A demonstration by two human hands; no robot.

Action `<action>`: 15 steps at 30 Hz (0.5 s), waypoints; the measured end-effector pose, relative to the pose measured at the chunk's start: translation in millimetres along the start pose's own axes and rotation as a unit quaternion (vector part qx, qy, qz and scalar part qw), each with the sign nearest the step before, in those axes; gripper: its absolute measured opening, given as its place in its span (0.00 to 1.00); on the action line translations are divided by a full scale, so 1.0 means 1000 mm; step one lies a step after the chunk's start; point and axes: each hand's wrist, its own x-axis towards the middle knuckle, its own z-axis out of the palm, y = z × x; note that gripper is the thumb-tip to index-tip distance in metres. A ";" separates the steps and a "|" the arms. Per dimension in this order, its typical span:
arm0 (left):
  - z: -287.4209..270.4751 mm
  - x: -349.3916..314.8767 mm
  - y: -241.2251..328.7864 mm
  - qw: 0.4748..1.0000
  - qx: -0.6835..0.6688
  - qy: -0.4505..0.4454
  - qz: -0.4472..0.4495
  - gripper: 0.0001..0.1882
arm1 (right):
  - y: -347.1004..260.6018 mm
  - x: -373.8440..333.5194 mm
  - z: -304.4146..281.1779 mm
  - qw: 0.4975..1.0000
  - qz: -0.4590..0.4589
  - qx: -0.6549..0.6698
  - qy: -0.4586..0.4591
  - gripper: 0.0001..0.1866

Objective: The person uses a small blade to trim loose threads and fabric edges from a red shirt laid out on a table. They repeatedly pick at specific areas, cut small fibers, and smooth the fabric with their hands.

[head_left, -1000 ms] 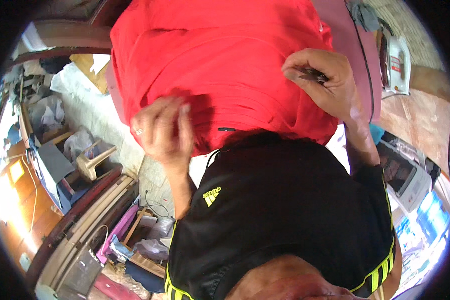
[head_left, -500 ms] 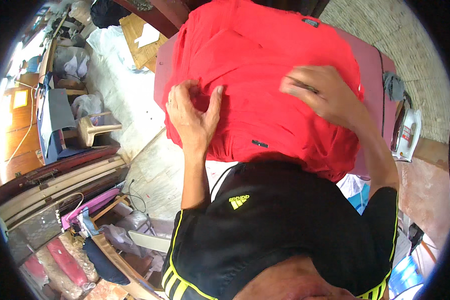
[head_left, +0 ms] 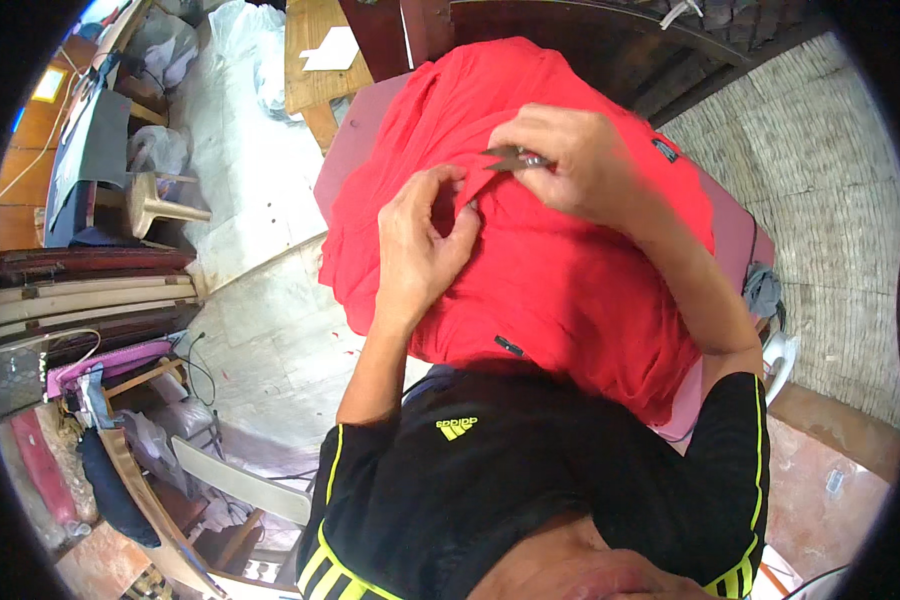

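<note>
A red garment (head_left: 570, 270) lies spread over a pink counter (head_left: 355, 140) at the centre of the view. The left hand (head_left: 420, 245) pinches a fold of the cloth with its fingers (head_left: 448, 190), and the right hand (head_left: 575, 160), at one o'clock from it, holds small metal snips (head_left: 510, 157) against the same fold. A wooden stool (head_left: 155, 205) stands on the floor at nine o'clock.

The red garment (head_left: 570, 290) covers nearly the whole pink bench (head_left: 355, 140), leaving bare strips only at its left and right edges. The left hand (head_left: 420, 250) and right hand (head_left: 570, 165) crowd the middle of the cloth, fingers (head_left: 450, 190) pinching a fold. Open floor (head_left: 270, 320) lies left of the bench; a wooden stool (head_left: 155, 205) stands further off, seemingly clear.
</note>
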 end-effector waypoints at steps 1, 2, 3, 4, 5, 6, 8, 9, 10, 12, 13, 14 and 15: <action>-0.004 0.003 0.001 0.995 -0.030 -0.051 -0.075 0.17 | 0.008 0.005 0.002 1.000 -0.005 0.015 -0.005 0.10; -0.007 0.005 0.000 0.982 -0.059 -0.103 -0.147 0.18 | 0.019 0.012 0.004 1.000 -0.009 0.029 -0.007 0.09; -0.002 0.006 -0.014 0.964 -0.204 -0.099 -0.140 0.20 | 0.026 0.017 0.006 0.999 -0.013 0.043 -0.009 0.09; -0.002 0.009 -0.017 0.938 -0.284 -0.123 -0.154 0.19 | 0.028 0.018 0.008 0.997 0.007 0.078 -0.013 0.09; -0.006 0.015 -0.013 0.906 -0.361 -0.145 -0.168 0.19 | 0.031 0.019 0.011 0.996 0.018 0.089 -0.020 0.09; -0.006 0.017 -0.012 0.899 -0.370 -0.146 -0.185 0.19 | 0.033 0.020 0.014 0.994 0.029 0.100 -0.027 0.10; -0.007 0.020 -0.011 0.883 -0.387 -0.152 -0.218 0.19 | 0.036 0.019 0.017 0.992 0.044 0.117 -0.026 0.10; -0.007 0.022 -0.013 0.881 -0.387 -0.161 -0.221 0.18 | 0.036 0.018 0.018 0.991 0.049 0.122 -0.018 0.10; -0.007 0.023 -0.015 0.878 -0.387 -0.172 -0.224 0.18 | 0.036 0.017 0.018 0.990 0.054 0.128 -0.009 0.10; -0.006 0.025 -0.015 0.891 -0.360 -0.167 -0.222 0.15 | 0.033 0.015 0.015 0.995 0.029 0.092 0.001 0.11; -0.005 0.025 -0.013 0.905 -0.333 -0.152 -0.215 0.13 | 0.032 0.012 0.013 0.997 0.019 0.073 0.008 0.12; -0.002 0.025 -0.010 0.918 -0.309 -0.140 -0.205 0.11 | 0.025 0.008 0.015 0.999 0.007 0.033 0.031 0.14; 0.004 0.025 -0.008 0.958 -0.211 -0.099 -0.164 0.09 | 0.015 0.000 0.018 0.998 0.007 -0.017 0.054 0.17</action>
